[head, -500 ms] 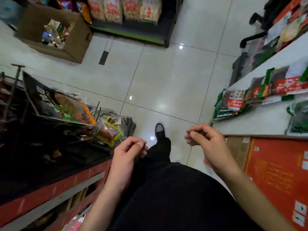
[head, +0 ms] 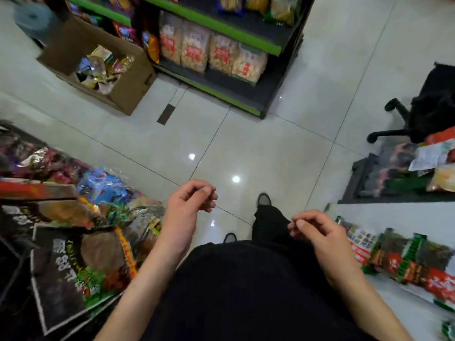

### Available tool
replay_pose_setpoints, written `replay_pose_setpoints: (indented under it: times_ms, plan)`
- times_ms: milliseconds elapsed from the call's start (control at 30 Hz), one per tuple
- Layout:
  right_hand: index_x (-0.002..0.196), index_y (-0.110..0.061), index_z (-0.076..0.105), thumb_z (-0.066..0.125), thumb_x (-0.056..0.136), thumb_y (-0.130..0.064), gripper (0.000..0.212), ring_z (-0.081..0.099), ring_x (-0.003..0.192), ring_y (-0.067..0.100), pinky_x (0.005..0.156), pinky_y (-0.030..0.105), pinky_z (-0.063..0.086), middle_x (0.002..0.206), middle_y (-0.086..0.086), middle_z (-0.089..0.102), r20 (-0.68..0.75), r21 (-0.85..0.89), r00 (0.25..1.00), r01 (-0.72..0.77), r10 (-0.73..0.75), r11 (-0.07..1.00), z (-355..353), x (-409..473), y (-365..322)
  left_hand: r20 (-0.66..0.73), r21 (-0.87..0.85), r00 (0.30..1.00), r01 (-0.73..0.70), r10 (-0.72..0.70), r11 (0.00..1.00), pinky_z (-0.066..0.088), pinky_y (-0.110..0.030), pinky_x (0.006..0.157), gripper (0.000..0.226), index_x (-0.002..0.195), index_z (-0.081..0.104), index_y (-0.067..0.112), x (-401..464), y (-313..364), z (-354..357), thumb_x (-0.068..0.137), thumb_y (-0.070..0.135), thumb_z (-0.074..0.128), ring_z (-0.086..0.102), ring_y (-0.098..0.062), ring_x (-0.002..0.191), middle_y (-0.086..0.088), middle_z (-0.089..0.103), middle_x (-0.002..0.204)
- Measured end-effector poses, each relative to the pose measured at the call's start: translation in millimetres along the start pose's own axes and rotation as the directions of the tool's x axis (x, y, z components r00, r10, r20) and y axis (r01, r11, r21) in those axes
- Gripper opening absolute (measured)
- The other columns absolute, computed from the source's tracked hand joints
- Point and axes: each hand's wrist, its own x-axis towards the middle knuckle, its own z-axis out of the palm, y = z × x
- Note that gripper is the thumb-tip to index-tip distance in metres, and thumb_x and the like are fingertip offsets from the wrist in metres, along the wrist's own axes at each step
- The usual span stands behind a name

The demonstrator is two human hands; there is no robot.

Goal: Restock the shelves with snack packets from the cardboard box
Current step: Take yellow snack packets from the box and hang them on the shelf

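Observation:
An open cardboard box (head: 133, 87) with several loose snack packets (head: 98, 70) inside stands on the floor at the upper left, against a green-edged shelf unit (head: 246, 38). Large bags of snacks (head: 211, 55) fill that unit's bottom shelf. My left hand (head: 189, 203) hangs in front of me with loosely curled fingers and holds nothing. My right hand (head: 317, 232) does the same, a little lower and to the right. Both are far from the box.
A display of mixed packets (head: 81, 217) crowds the left. A white shelf (head: 403, 215) on the right carries green and red packets (head: 406, 262). A black office chair (head: 428, 112) stands at the right. Tiled floor (head: 246, 143) lies between; my feet are below.
The view has swung up and toward the box and the green shelf, which are now nearer. Both hands stay loosely curled and hold nothing, the left a bit higher.

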Motion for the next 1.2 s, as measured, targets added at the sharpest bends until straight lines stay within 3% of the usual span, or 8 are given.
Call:
replay_pose_setpoints:
  times_ms: [200, 333, 433, 567, 767, 933, 1100, 1200]
  plan:
    - [0.082, -0.024, 0.073, 0.058, 0.094, 0.000, 0.030, 0.068, 0.074, 0.014, 0.070, 0.020, 0.056, 0.081, 0.002, 0.074, 0.174, -0.033, 0.984, 0.051, -0.044, 0.998, 6.9, 143.0, -77.3, -0.204, -0.090, 0.979, 0.002, -0.021, 0.996, 0.050, -0.021, 0.060, 0.019, 0.069, 0.073, 0.025, 91.2, 43.6, 19.8, 0.080, 0.019, 0.059, 0.059, -0.013, 0.063, -0.001, 0.068, 0.070]
    - [0.081, -0.026, 0.073, 0.058, 0.094, -0.001, 0.033, 0.067, 0.072, 0.014, 0.069, 0.020, 0.055, 0.081, 0.002, 0.074, 0.364, -0.084, 0.930, 0.091, -0.054, 0.992, 23.5, 224.5, -146.0, -0.353, -0.137, 0.936, -0.036, -0.015, 0.990, 0.050, -0.023, 0.061, 0.025, 0.070, 0.074, 0.025, 123.2, 75.3, 27.4, 0.087, 0.013, 0.061, 0.060, -0.013, 0.064, -0.001, 0.069, 0.071]
    - [0.083, -0.029, 0.072, 0.058, 0.094, -0.005, 0.030, 0.068, 0.075, 0.015, 0.069, 0.019, 0.054, 0.083, 0.002, 0.074, 0.515, -0.171, 0.856, 0.159, -0.050, 0.972, 56.0, 274.1, -190.9, -0.478, -0.186, 0.876, -0.024, -0.069, 0.982, 0.049, -0.023, 0.064, 0.037, 0.069, 0.073, 0.023, 135.8, 88.3, 22.3, 0.094, 0.001, 0.056, 0.059, -0.012, 0.063, -0.001, 0.068, 0.070]
    - [0.083, -0.024, 0.072, 0.057, 0.095, -0.004, 0.028, 0.068, 0.074, 0.014, 0.069, 0.020, 0.055, 0.082, 0.003, 0.074, 0.650, -0.219, 0.759, 0.215, -0.022, 0.952, 122.2, 324.1, -237.8, -0.638, -0.272, 0.760, -0.076, -0.121, 0.959, 0.047, -0.027, 0.063, 0.029, 0.074, 0.068, 0.012, 154.6, 100.4, -3.5, 0.094, -0.003, 0.053, 0.059, -0.015, 0.064, -0.006, 0.067, 0.071]
    - [0.089, -0.007, 0.069, 0.055, 0.095, 0.001, 0.017, 0.064, 0.068, 0.010, 0.066, 0.017, 0.053, 0.076, 0.004, 0.072, 0.763, -0.278, 0.645, 0.286, 0.030, 0.917, 248.6, 378.3, -288.1, -0.742, -0.369, 0.643, -0.157, -0.189, 0.916, 0.050, -0.025, 0.063, 0.020, 0.072, 0.072, 0.023, 216.5, 112.7, -78.2, 0.087, 0.016, 0.060, 0.061, -0.015, 0.067, -0.006, 0.068, 0.075]
    - [0.092, -0.002, 0.067, 0.055, 0.095, 0.003, 0.014, 0.063, 0.068, 0.012, 0.066, 0.018, 0.054, 0.078, 0.007, 0.071, 0.766, -0.290, 0.641, 0.287, 0.042, 0.913, 349.5, 413.0, -335.2, -0.781, -0.407, 0.591, -0.235, -0.202, 0.883, 0.048, -0.026, 0.061, 0.023, 0.069, 0.072, 0.023, 274.7, 151.4, -179.9, 0.087, 0.014, 0.060, 0.059, -0.015, 0.064, -0.004, 0.067, 0.071]
    - [0.086, -0.010, 0.069, 0.055, 0.094, 0.006, 0.023, 0.065, 0.070, 0.014, 0.066, 0.020, 0.054, 0.077, 0.008, 0.071, 0.769, -0.277, 0.640, 0.339, -0.005, 0.899, 426.1, 457.4, -381.6, -0.806, -0.386, 0.562, -0.260, -0.186, 0.885, 0.048, -0.021, 0.058, 0.027, 0.075, 0.068, 0.015, 332.4, 197.9, -271.3, 0.095, 0.003, 0.054, 0.059, -0.012, 0.061, -0.001, 0.067, 0.069]
    - [0.083, -0.020, 0.073, 0.057, 0.094, 0.003, 0.030, 0.068, 0.073, 0.016, 0.068, 0.022, 0.056, 0.081, 0.008, 0.073, 0.783, -0.285, 0.623, 0.376, -0.013, 0.881, 463.2, 491.2, -408.0, -0.797, -0.385, 0.577, -0.255, -0.180, 0.887, 0.048, -0.024, 0.062, 0.033, 0.072, 0.071, 0.021, 368.7, 215.7, -315.0, 0.095, 0.005, 0.054, 0.059, -0.015, 0.064, -0.003, 0.066, 0.071]
